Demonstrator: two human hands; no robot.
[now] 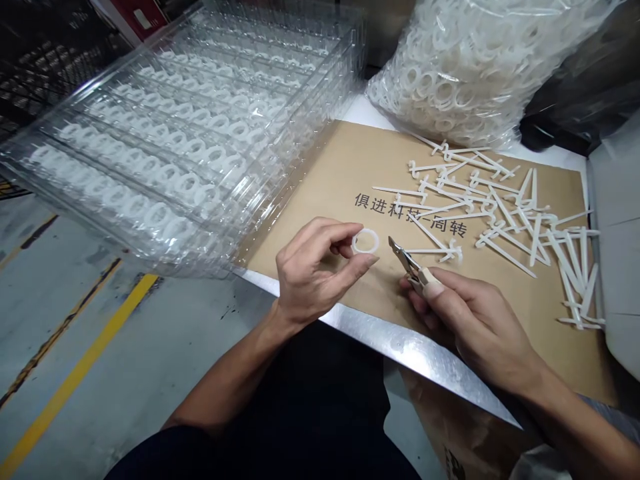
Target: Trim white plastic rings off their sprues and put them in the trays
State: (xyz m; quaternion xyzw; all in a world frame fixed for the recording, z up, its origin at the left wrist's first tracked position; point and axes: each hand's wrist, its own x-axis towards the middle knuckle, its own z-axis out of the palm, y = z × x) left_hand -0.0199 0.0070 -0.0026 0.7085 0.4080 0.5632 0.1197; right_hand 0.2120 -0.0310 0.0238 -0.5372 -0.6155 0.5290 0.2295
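My left hand (315,270) pinches a small white plastic ring (365,241) between thumb and fingers, just above the brown cardboard sheet (345,173). My right hand (465,313) is closed on a small metal cutter (407,261), its blade pointing toward the ring a few centimetres away. A taped fingertip rests on the cutter's handle. Just past the blade lies a white plastic stem (435,251).
A stack of clear plastic trays (190,133) holding rows of white rings fills the left. A clear bag of white ring parts (475,60) sits at the back. Several cut white stems (520,213) are strewn at right. The metal table edge (400,343) runs below my hands.
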